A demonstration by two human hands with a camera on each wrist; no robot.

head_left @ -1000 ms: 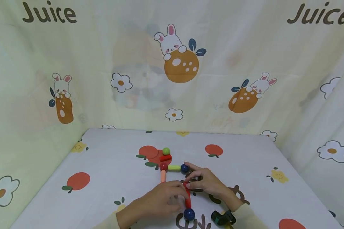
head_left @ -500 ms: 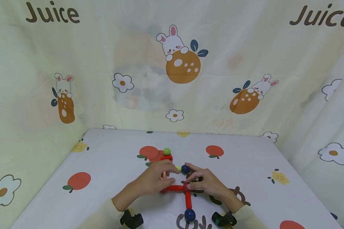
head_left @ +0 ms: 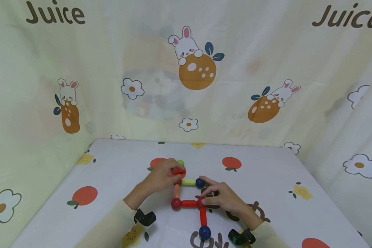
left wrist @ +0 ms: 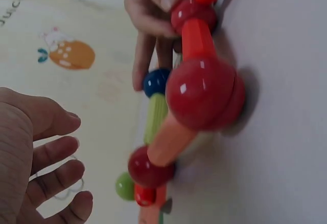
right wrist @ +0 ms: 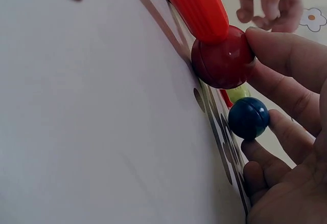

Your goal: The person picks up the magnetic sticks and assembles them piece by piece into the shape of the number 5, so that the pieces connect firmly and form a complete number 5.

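Colored rods and balls form an angular chain on the table. In the right wrist view, my right hand (right wrist: 296,91) pinches a red ball (right wrist: 222,60) between thumb and forefinger, while its other fingers touch a blue ball (right wrist: 248,117). Two red rods (head_left: 189,203) meet at the pinched ball; one reaches a second red ball (head_left: 176,203), the other a near blue ball (head_left: 204,233). A salmon rod (head_left: 176,191) and a yellow-green rod (head_left: 188,182) continue the chain. My left hand (head_left: 161,176) hovers by a short red rod (left wrist: 145,195), fingers spread, holding nothing.
A light green ball (left wrist: 124,186) lies beyond the short red rod. White cloth printed with fruit covers the table (head_left: 266,172). A patterned curtain (head_left: 155,110) stands behind and at both sides. Dark cameras (head_left: 145,217) are worn on both wrists.
My left hand has moved away from the near part of the chain to its far left end. A red rod now joins the two near red balls in plain view. My right hand stays put.
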